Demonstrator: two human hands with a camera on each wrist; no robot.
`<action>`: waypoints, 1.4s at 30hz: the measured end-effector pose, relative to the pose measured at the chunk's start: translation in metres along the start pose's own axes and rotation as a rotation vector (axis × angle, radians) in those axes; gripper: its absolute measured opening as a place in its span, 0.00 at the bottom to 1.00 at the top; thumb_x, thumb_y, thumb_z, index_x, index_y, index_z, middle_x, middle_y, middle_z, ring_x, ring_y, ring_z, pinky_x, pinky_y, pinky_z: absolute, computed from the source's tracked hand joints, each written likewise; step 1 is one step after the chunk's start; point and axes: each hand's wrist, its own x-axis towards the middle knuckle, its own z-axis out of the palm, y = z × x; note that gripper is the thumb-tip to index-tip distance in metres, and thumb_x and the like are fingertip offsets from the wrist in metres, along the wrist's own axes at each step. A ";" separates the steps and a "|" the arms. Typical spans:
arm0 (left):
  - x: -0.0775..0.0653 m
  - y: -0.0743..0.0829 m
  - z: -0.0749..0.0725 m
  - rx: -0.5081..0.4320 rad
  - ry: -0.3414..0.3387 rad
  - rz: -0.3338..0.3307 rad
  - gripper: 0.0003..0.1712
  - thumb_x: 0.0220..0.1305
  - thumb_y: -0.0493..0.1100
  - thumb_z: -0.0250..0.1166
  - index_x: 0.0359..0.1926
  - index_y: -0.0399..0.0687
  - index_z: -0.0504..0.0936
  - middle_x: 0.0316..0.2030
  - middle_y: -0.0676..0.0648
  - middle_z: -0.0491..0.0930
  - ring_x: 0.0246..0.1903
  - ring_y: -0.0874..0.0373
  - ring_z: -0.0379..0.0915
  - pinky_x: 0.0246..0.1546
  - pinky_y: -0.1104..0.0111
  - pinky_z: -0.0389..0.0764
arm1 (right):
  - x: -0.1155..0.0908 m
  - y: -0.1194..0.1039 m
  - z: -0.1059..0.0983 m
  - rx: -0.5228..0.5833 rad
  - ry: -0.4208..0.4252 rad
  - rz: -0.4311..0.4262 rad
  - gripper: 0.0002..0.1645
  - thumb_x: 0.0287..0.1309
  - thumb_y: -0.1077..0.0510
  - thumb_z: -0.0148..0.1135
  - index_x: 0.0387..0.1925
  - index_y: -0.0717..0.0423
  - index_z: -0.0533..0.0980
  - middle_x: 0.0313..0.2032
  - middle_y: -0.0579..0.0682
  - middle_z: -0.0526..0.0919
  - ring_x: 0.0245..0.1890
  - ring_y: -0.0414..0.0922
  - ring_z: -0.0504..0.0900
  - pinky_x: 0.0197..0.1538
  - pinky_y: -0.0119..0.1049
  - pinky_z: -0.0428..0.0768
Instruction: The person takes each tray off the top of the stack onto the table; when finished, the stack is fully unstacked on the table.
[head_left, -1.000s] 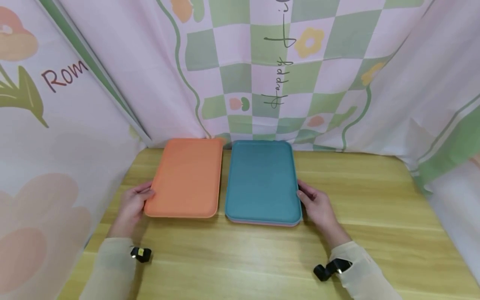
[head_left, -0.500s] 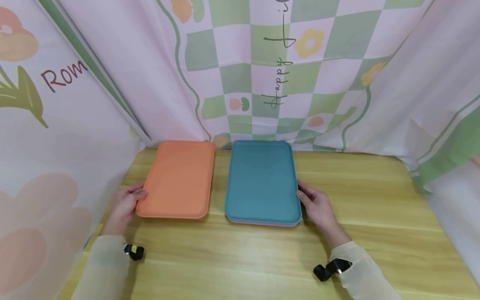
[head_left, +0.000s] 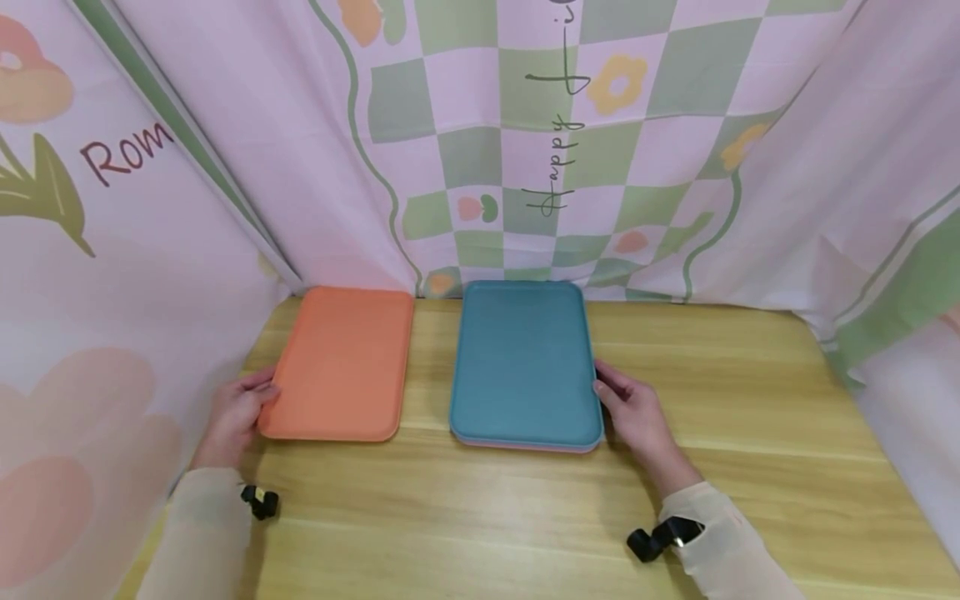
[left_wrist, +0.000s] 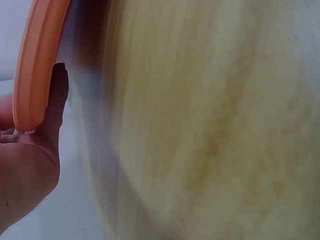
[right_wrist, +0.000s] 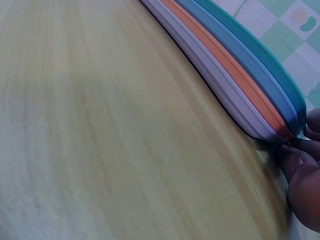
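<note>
On my feed the change is at the left: the orange tray (head_left: pixel 337 367) has moved away from the stack of trays (head_left: pixel 527 367), and is now by the far left corner of the tabletop (head_left: pixel 510 525); the gap has widened, so I judge the two fully parted; the stack has not shifted, and sits near the middle of the far edge. The hands are well apart; the left hand (head_left: pixel 232 412) grips the orange tray's left side, while the right hand (head_left: pixel 637 417) pinches the stack's right side. From the head I get mainly the teal tray (right_wrist: pixel 250 40) on top; the right wrist view adds the layers beneath, a blue tray (right_wrist: pixel 235 47), a second orange tray (right_wrist: pixel 220 55) and a pale lilac tray (right_wrist: pixel 207 67). The left wrist view shows digits on both faces of the first tray's rim, partly hidden from the head; its background is blurred, so I can't fairly say whether the tray touches the wood.
</note>
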 end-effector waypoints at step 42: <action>0.021 -0.002 0.007 0.294 0.228 0.041 0.26 0.67 0.29 0.67 0.66 0.28 0.82 0.35 0.59 0.91 0.27 0.83 0.77 0.33 0.85 0.80 | -0.001 0.002 0.000 0.028 0.010 0.015 0.30 0.83 0.53 0.56 0.79 0.60 0.69 0.77 0.60 0.72 0.79 0.55 0.69 0.57 0.08 0.70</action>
